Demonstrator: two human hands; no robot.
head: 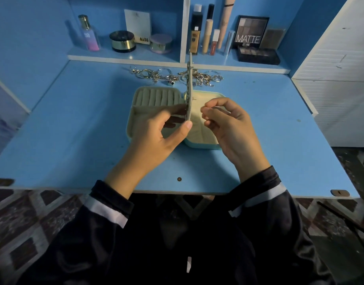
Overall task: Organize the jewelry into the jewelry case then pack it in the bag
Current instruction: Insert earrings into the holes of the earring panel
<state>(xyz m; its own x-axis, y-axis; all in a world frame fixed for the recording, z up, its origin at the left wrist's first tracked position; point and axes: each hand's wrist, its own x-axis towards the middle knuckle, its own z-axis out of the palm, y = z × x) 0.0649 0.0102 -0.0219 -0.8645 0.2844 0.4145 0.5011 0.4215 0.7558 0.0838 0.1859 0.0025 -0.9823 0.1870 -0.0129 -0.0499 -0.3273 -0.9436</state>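
Jewelry case (203,146): lies open at the middle of the blue desk (74,130), near the person.
Divider panel (189,95): stands upright from the case's centre.
Left hand (162,132): thumb and fingers pinch the panel's near edge.
Right hand (228,124): fingertips pressed together just right of the panel; whether they hold anything cannot be told.
Jewelry (173,76): loose heap on the desk, just beyond the case.
Cosmetics (251,31): on the far shelf.

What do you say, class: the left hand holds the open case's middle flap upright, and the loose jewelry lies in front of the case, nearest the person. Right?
Not quite. The head view shows the loose jewelry lying behind the case, toward the shelf, not nearest the person. The left hand does hold the open case's middle flap upright.
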